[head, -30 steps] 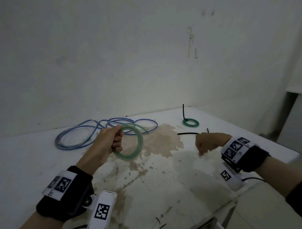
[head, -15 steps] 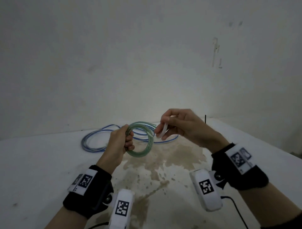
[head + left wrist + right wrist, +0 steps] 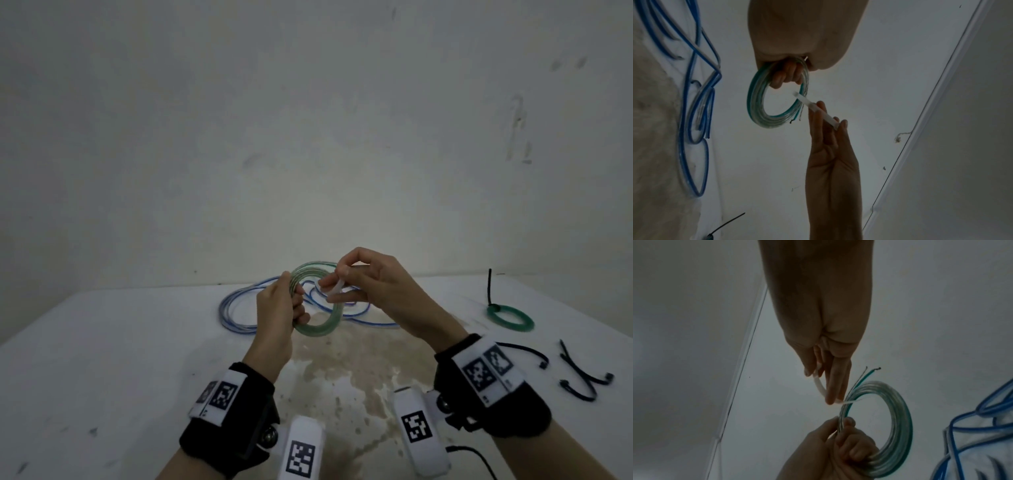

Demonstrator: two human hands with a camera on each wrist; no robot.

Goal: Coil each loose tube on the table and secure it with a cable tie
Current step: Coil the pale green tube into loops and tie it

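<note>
While the green coil (image 3: 317, 301) is held up above the desk (image 3: 102, 359) in the left hand (image 3: 279, 310), a white tie (image 3: 334, 291) is pinched beside it by the right hand (image 3: 373, 287); springy, slippery loops are best squeezed together.

- A pale, scuffed wall (image 3: 308, 120) rises straight behind the table's far edge.
- The white table (image 3: 102, 342) has a brownish stain (image 3: 359, 370) near its front middle.
- Dim, greyish light; brightest patch low on the wall.
</note>
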